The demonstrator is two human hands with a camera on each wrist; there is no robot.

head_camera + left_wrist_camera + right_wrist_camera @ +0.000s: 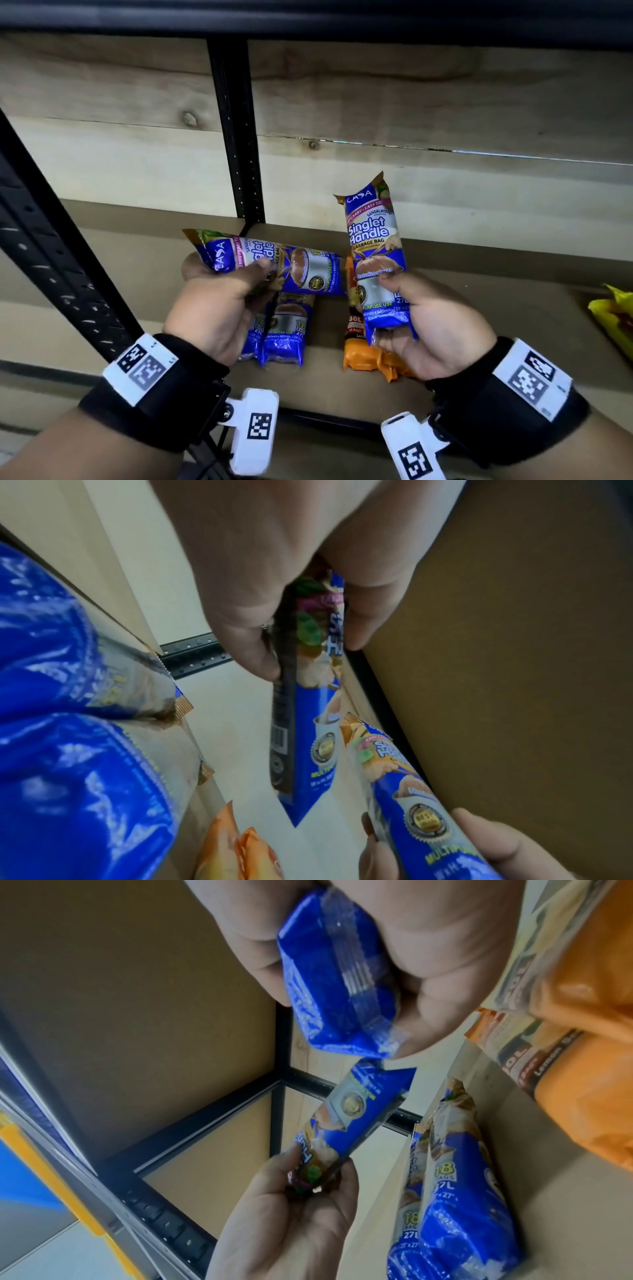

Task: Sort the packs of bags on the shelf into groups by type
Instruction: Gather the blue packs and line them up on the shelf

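The left hand (219, 308) gripped one blue pack (274, 263) near its top end, thumb on the front and fingers curled behind, holding it sideways above the shelf (479, 308). The right hand (435, 329) gripped a second blue pack (375, 253) by its bottom end, thumb across the front, so that it stood upright just right of the first; the two packs nearly met at their ends. Below the left hand two more blue packs (286, 329) lay side by side on the shelf. Under and behind the right hand lay orange packs (370, 359), partly hidden by the upright pack. Far to the right of the right hand a yellow pack (613, 315) sat at the edge of view. A black post (239, 137) rose beyond the left hand.
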